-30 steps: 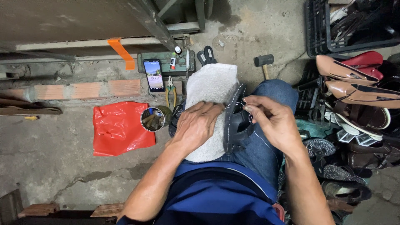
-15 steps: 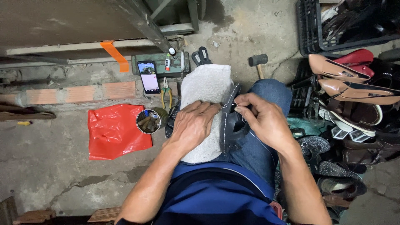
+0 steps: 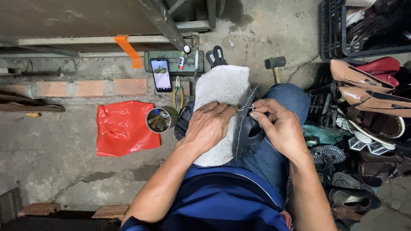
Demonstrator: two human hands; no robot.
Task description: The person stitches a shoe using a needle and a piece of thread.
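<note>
Concrete floor; dark white-stitched shoe (image 3: 246,128) pinched by right hand (image 3: 280,128), left hand (image 3: 209,126) flat alongside.

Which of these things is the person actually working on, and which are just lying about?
In use: left hand pressing the dark shoe on the white towel; right hand pinching at its stitched edge.

Lying about: hammer, pliers, phone, tin, red bag, shoe pile.

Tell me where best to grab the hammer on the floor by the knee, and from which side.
Take the hammer by its wooden handle, coming from above. The dark head lies farther from the person and the handle runs toward the jeans-clad knee, so only a short stretch shows; the rest looks hidden by the knee. Probably close the grip just behind the head, across the handle.
</note>
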